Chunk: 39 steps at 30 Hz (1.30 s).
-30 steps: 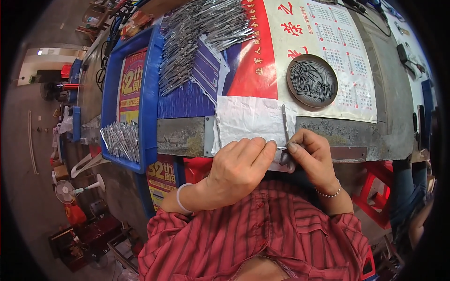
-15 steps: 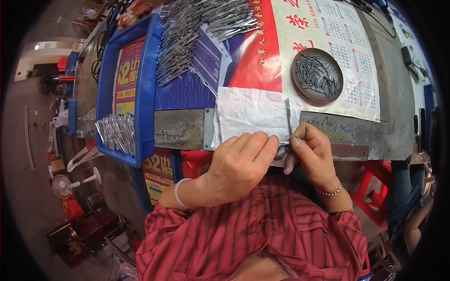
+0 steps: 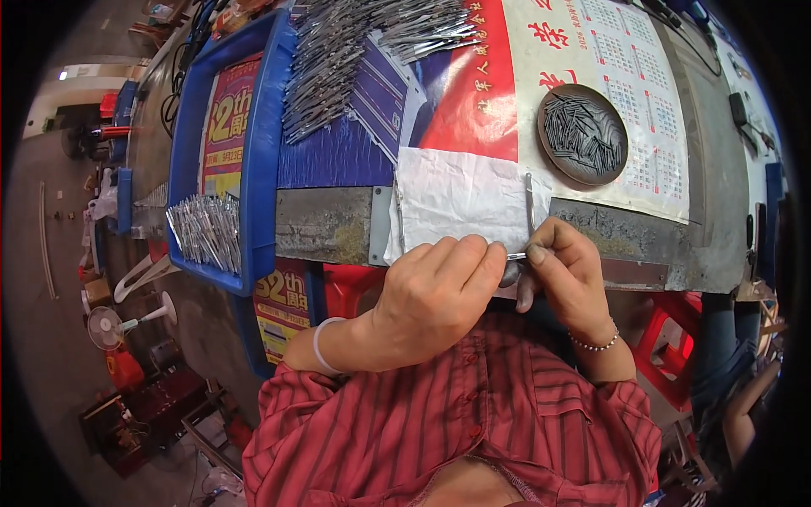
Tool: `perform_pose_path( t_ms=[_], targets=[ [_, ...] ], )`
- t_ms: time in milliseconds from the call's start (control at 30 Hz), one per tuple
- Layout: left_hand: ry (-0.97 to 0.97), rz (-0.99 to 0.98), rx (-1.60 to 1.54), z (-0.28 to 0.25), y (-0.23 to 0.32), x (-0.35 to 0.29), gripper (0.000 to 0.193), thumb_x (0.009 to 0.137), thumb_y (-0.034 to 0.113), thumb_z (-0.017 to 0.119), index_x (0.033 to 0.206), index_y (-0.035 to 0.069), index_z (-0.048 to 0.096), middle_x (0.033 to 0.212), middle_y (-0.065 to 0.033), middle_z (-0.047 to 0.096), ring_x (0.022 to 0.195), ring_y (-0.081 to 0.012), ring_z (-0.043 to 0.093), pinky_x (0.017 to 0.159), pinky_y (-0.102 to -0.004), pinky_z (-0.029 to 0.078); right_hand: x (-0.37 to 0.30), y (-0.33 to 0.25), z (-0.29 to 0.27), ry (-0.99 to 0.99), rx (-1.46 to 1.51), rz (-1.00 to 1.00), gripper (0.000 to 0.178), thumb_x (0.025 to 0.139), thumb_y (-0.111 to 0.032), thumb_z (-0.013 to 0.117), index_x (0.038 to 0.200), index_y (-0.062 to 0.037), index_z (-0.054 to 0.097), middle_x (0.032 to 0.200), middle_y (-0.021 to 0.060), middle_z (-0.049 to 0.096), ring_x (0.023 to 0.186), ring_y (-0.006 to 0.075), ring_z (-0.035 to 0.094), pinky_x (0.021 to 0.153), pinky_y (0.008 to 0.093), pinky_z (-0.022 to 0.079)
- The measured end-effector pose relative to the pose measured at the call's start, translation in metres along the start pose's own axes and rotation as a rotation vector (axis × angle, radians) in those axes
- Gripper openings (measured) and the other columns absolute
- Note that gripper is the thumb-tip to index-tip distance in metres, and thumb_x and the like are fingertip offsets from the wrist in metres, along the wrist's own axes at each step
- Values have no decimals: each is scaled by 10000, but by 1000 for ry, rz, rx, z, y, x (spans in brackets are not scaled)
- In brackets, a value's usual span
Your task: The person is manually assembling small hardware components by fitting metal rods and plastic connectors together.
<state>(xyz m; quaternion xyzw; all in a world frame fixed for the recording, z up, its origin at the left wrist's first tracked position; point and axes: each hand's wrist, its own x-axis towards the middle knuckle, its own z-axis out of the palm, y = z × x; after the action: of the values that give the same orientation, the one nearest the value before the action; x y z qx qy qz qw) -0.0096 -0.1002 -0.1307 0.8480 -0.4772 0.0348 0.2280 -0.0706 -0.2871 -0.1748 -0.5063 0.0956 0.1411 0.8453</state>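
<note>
My left hand [image 3: 443, 291] and my right hand [image 3: 570, 275] meet at the table's near edge. Between their fingertips runs a slim silver metal rod [image 3: 516, 256], pinched from both sides; most of it is hidden by the fingers. Just beyond the hands lies a creased white sheet [image 3: 465, 190]. One grey rod [image 3: 530, 203] rests along its right side, and another thin piece [image 3: 400, 215] lies at its left edge. A round dish [image 3: 551, 156] full of short dark metal pins [image 3: 583, 135] stands beyond my right hand.
At left, a blue tray [image 3: 259, 160] holds a bundle of slim silver rods [image 3: 205, 232]. More silver rods [image 3: 325, 72] are heaped at the table's far side on printed sheets. Red stools [image 3: 672, 351] stand below the table. Someone's arm [image 3: 743, 414] shows at far right.
The whole view has shifted slightly, so the table things sit a little differently in it. Both hands keep their pinch on the rod, with hardly any movement.
</note>
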Motion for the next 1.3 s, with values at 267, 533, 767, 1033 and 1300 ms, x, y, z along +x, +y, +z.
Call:
perform_pose_path(
  t_ms=[267, 533, 767, 1033, 1300],
  targets=[
    [13, -1, 15, 0, -2, 0, 313, 687, 46, 620, 995, -10, 614, 846, -88, 572, 679, -214, 594, 541, -300, 462, 3, 0, -1, 1, -88, -13, 145, 971, -125, 464, 876, -14, 472, 736, 82, 626, 543, 104, 596, 498, 208, 451],
    [88, -5, -11, 2, -19, 6, 284, 695, -11, 627, 978, 3, 620, 840, -102, 576, 688, -243, 607, 559, -332, 489, -3, -10, -13, 258, -134, -139, 167, 975, -136, 455, 994, 13, 527, 786, 82, 643, 548, 76, 566, 487, 185, 443],
    [222, -96, -186, 1, -77, 71, 150, 817, 5, 615, 967, 9, 607, 847, -137, 574, 746, -315, 595, 637, -359, 476, -31, 7, -44, 513, -144, -352, 112, 972, -95, 450, 1003, -2, 505, 792, 78, 592, 549, 75, 526, 481, 190, 443],
    [199, 21, -223, 13, -34, 67, 183, 779, -15, 667, 954, 18, 625, 820, -121, 577, 680, -287, 602, 583, -344, 486, -31, -11, -33, 401, -225, -308, 120, 922, -27, 517, 1032, 19, 525, 853, 57, 599, 667, 84, 583, 593, 211, 484],
    [141, 70, -102, 14, -5, 28, 252, 713, -20, 660, 959, 21, 625, 798, -78, 568, 607, -227, 589, 502, -323, 468, -13, -11, -18, 221, -155, -210, 135, 928, -107, 565, 990, 11, 552, 820, 35, 629, 646, 50, 557, 559, 188, 464]
  ],
)
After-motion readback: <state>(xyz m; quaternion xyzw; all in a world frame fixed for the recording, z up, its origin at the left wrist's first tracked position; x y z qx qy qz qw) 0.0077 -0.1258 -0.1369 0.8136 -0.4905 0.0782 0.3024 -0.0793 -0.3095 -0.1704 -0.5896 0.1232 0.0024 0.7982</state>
